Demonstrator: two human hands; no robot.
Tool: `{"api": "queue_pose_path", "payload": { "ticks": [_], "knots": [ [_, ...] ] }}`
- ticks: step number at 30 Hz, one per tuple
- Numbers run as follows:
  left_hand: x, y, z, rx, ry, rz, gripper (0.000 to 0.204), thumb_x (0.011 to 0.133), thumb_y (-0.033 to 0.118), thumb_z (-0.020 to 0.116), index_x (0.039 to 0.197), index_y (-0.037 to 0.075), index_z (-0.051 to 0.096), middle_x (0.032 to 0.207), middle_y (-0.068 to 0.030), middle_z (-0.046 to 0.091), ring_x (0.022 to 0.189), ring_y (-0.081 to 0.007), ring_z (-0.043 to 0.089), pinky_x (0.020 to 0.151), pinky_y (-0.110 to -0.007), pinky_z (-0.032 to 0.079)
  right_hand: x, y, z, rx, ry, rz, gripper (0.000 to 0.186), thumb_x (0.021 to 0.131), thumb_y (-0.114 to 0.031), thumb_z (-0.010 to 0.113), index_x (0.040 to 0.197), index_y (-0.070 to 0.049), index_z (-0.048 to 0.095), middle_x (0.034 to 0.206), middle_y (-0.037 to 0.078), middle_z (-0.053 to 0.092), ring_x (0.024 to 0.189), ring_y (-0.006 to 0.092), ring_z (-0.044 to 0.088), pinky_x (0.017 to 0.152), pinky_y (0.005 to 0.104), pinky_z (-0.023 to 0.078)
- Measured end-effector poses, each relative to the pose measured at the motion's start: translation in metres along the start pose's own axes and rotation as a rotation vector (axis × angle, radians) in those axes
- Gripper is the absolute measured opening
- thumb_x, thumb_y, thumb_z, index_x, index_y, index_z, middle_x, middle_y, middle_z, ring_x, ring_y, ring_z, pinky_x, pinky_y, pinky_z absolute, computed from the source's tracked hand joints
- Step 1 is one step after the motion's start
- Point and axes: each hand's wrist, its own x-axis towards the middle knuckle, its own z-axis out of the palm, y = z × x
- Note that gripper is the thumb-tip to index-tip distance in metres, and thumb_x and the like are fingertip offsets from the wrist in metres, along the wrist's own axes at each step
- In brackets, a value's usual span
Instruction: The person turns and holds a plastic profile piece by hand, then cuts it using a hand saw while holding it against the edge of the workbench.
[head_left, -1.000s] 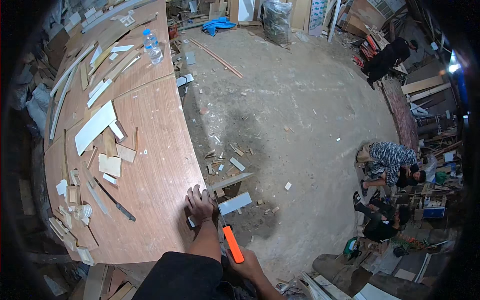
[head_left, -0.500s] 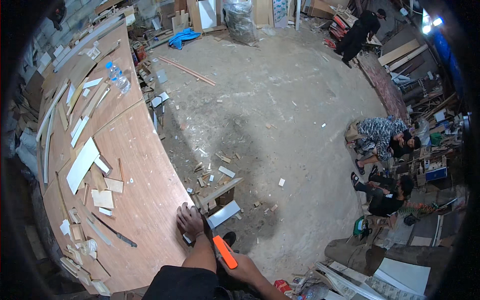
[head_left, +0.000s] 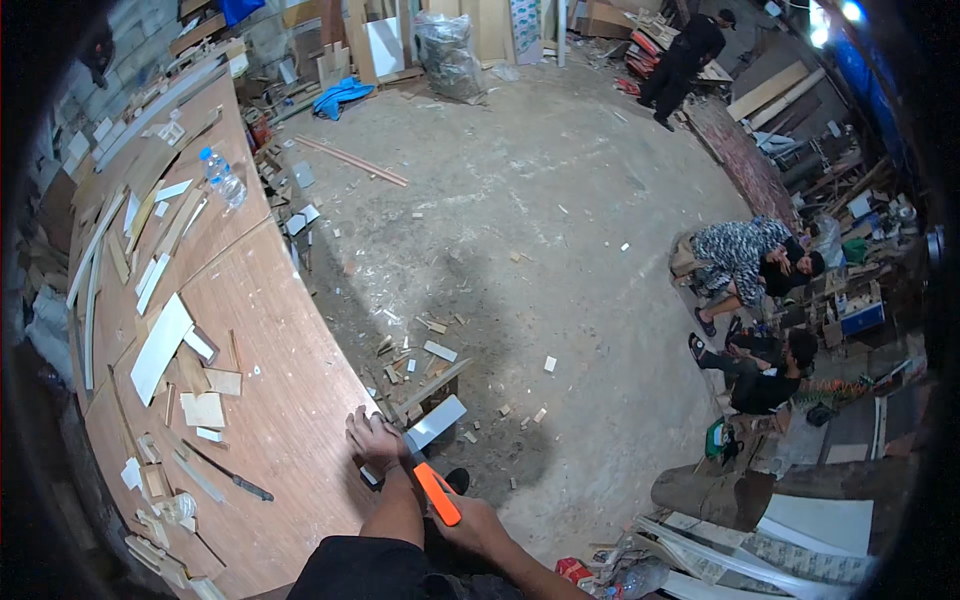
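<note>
My right hand (head_left: 470, 525) is closed round the orange handle of what looks like a hand saw (head_left: 437, 495). A flat, pale silver blade (head_left: 438, 420) angles up and right from the handle's far end, out over the floor. At the near right edge of the wooden table (head_left: 290, 390), my left hand (head_left: 375, 440) presses down with bent fingers, close to the blade. A small piece with a white end (head_left: 370, 474) shows below that wrist; what lies under the fingers is hidden. A dark, thin-bladed tool (head_left: 240, 482) lies on the table further left.
White boards (head_left: 160, 350), wood offcuts (head_left: 203, 410) and a water bottle (head_left: 222, 180) lie on the table. Scraps (head_left: 440, 350) litter the floor beside it. Two seated people (head_left: 750, 260) are at right; another person (head_left: 685, 65) stands far off.
My right hand and the saw have shifted slightly up and left, toward my left hand. My left hand stays at the table edge. The whole view has shifted a little.
</note>
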Motion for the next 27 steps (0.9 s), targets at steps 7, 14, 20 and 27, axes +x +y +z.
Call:
{"api": "queue_pose_path", "payload": {
  "ticks": [7, 14, 20, 27],
  "knots": [
    [-0.003, 0.003, 0.004, -0.031, 0.016, -0.032, 0.013, 0.077, 0.007, 0.059, 0.090, 0.006, 0.059, 0.132, -0.0112, 0.053, 0.130, -0.0373, 0.045, 0.106, -0.056, 0.035, -0.004, 0.012, 0.006, 0.031, 0.108, -0.056, 0.031, 0.092, -0.038, 0.060, 0.102, -0.010, 0.065, 0.086, 0.023, 0.068, 0.082, 0.0449, 0.065, 0.074, 0.0554, 0.052],
    [0.006, 0.007, 0.005, -0.073, -0.041, -0.084, 0.008, 0.075, 0.007, 0.062, 0.081, 0.011, 0.060, 0.129, -0.0065, 0.057, 0.128, -0.0315, 0.047, 0.105, -0.050, 0.036, -0.005, 0.006, -0.002, 0.038, 0.115, -0.046, 0.027, 0.091, -0.028, 0.066, 0.098, -0.003, 0.066, 0.086, 0.024, 0.066, 0.083, 0.0432, 0.065, 0.070, 0.0461, 0.051],
    [0.003, -0.003, 0.012, 0.016, 0.032, -0.051, 0.003, 0.080, 0.008, 0.060, 0.082, 0.010, 0.061, 0.125, -0.0040, 0.058, 0.125, -0.0299, 0.048, 0.103, -0.049, 0.038, 0.000, -0.002, -0.012, 0.050, 0.059, -0.041, 0.027, 0.090, -0.026, 0.066, 0.096, 0.000, 0.064, 0.081, 0.024, 0.064, 0.077, 0.0421, 0.065, 0.066, 0.0428, 0.049],
    [-0.004, 0.005, 0.007, -0.032, 0.040, -0.063, 0.010, 0.078, 0.004, 0.063, 0.083, 0.013, 0.061, 0.124, -0.0055, 0.060, 0.123, -0.0325, 0.052, 0.099, -0.052, 0.042, -0.005, -0.003, -0.007, 0.043, 0.056, -0.041, 0.024, 0.090, -0.024, 0.067, 0.093, 0.000, 0.063, 0.079, 0.023, 0.064, 0.075, 0.0409, 0.064, 0.067, 0.0424, 0.049]
  ]
}}
